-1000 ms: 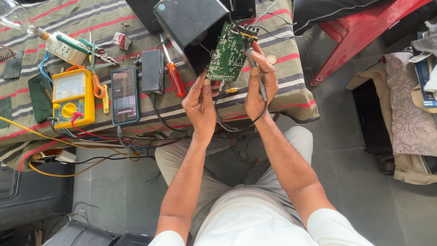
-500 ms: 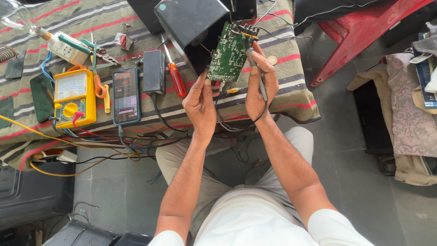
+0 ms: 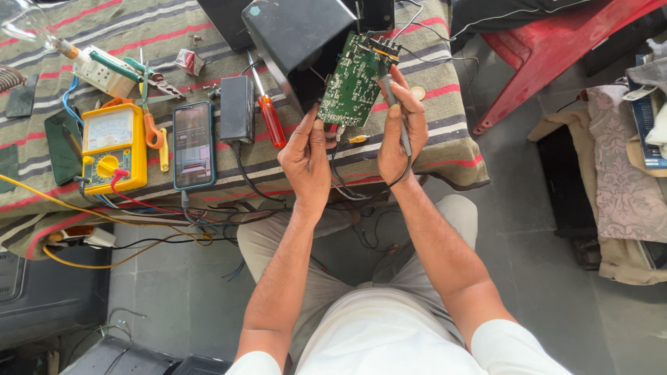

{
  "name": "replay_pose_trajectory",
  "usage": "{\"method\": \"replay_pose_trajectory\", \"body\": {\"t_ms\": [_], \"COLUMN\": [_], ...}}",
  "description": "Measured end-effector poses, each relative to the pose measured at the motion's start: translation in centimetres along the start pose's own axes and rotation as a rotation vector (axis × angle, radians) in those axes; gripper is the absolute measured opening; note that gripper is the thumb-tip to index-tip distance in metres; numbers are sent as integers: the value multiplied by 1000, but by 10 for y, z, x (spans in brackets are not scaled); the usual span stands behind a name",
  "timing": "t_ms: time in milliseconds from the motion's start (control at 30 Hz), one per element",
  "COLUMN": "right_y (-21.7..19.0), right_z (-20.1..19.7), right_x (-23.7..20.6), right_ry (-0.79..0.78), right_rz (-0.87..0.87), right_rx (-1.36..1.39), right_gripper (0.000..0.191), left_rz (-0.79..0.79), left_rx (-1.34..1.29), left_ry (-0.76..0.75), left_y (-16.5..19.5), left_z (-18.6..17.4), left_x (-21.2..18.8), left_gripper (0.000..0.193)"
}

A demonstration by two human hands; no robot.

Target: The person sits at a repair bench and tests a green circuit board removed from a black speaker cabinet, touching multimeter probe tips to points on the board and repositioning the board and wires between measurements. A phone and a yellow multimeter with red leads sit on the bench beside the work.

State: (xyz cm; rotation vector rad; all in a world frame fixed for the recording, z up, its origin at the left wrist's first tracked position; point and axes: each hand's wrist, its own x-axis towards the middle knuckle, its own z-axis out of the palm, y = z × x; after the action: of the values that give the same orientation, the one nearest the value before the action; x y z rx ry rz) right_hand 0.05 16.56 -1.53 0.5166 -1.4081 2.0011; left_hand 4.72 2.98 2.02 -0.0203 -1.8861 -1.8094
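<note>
One green circuit board [image 3: 354,82] held up at upper centre, gripped at its lower edge by left hand [image 3: 306,161] | one grey probe [image 3: 394,111] grasped by right hand [image 3: 399,132] | one yellow multimeter [image 3: 113,147], one phone [image 3: 193,144], one red screwdriver [image 3: 269,114] laid on table [image 3: 445,149] at left.

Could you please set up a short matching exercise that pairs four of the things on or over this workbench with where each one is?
Things:
1. green circuit board
2. yellow multimeter
3. phone
4. red-handled screwdriver

Places:
A. flat on the striped cloth, between the multimeter and a black adapter
B. held up between the left hand and right hand
C. near the cloth's left end, leads plugged in
D. just right of the black adapter

Pairs: 1-B, 2-C, 3-A, 4-D
</note>
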Motion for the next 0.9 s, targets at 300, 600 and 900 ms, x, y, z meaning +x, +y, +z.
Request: {"method": "replay_pose_trajectory", "body": {"t_ms": [300, 600, 900], "right_y": [0, 1, -3], "right_z": [-1, 2, 5], "right_x": [-1, -1, -7], "right_ry": [4, 22, 145], "right_rz": [10, -4, 23], "right_rx": [-36, 15, 108], "right_gripper": [28, 27, 22], "left_rz": [6, 36, 11], "left_rx": [-4, 0, 56], "left_ry": [-5, -3, 55], "left_y": [-1, -8, -14], "left_z": [0, -2, -5], "left_x": [1, 0, -3], "left_gripper": [28, 28, 23]}}
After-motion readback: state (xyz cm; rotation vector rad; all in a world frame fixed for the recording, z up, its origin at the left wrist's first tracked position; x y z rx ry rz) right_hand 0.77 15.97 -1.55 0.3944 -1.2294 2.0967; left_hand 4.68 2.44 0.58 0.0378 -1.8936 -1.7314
